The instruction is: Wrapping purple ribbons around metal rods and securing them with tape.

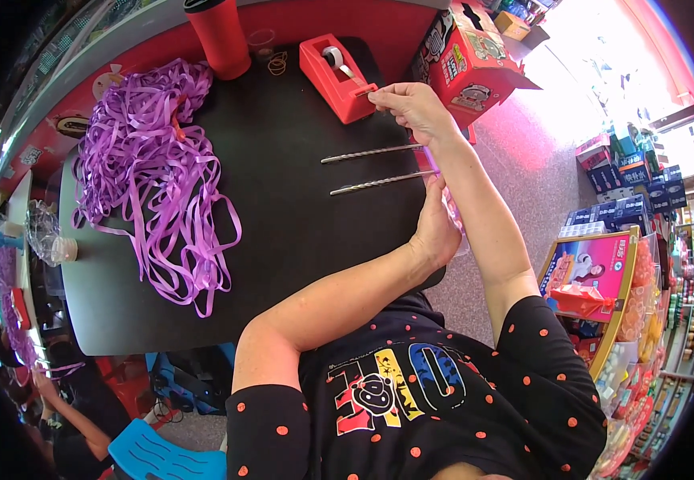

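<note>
Holds right hand (415,110) thumb to forefinger, close together, at the front of one red tape dispenser (343,86) — cannot tell whether gripping anything. Curls left hand (438,230) near two twisted metal rods (375,153) — cannot tell around what. Has one purple ribbon heap (151,152) leftward on one black table (283,240).

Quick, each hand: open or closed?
Left hand: near purple strip; fingers mostly hidden, can't tell.
Right hand: pinched closed at red tape dispenser.

my right forearm (483,208) reaches forward, its hand (417,110) pinching thumb to fingertip; my left elbow (265,340) bends, slanting that forearm (347,294) rightward, left hand (436,228) thumb-up, fingers mostly hidden.
</note>
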`<state>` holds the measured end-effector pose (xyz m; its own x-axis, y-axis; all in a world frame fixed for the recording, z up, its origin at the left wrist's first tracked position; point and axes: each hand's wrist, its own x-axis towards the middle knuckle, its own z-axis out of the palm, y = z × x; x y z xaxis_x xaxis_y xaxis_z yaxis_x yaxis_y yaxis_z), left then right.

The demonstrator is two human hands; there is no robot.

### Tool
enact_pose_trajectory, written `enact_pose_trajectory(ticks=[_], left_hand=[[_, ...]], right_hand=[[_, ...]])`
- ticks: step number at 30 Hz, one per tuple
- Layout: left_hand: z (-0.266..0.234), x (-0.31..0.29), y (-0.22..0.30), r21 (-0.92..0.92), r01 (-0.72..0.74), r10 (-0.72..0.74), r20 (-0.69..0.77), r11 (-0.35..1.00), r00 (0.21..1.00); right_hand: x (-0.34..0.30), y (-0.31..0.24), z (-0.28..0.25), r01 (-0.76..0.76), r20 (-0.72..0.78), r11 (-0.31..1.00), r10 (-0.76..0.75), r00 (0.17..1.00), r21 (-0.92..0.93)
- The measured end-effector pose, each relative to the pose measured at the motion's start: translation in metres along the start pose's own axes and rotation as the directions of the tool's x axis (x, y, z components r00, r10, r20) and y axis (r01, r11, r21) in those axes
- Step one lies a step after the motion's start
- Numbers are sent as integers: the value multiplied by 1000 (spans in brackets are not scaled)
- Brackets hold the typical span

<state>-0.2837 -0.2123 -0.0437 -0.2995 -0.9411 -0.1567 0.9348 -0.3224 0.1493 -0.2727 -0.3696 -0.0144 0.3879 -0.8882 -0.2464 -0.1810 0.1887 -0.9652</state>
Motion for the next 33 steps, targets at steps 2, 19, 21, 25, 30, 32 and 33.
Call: enact_pose_trajectory(ticks=[2, 19, 21, 25, 30, 32, 33], left_hand=[[-1, 0, 0, -16, 27, -27, 1, 1000, 1000], [-21, 7, -9, 67, -3, 12, -131, 998, 991], [-16, 6, -9, 113, 7, 11, -156, 994, 988], [-19, 9, -8, 230, 16, 19, -148, 973, 989], [-23, 11, -12, 231, 60, -15, -192, 971, 981], [-22, 9, -12, 239, 55, -4, -207, 970, 978], [-22, 8, -12, 240, 59, -7, -211, 969, 978]], right_hand=[[-2, -1, 4, 131, -44, 985, -137, 990, -109], [-106, 13, -91, 58, 52, 926, -42, 998, -372], [-124, 18, -102, 57, 59, 928, -38, 998, -369], [-142, 28, -108, 47, 58, 881, -22, 998, -470], [-154, 26, -104, 57, 76, 818, -16, 997, -573], [-158, 23, -101, 51, 68, 797, -13, 998, -602], [-159, 23, -100, 49, 62, 771, -13, 998, -635]])
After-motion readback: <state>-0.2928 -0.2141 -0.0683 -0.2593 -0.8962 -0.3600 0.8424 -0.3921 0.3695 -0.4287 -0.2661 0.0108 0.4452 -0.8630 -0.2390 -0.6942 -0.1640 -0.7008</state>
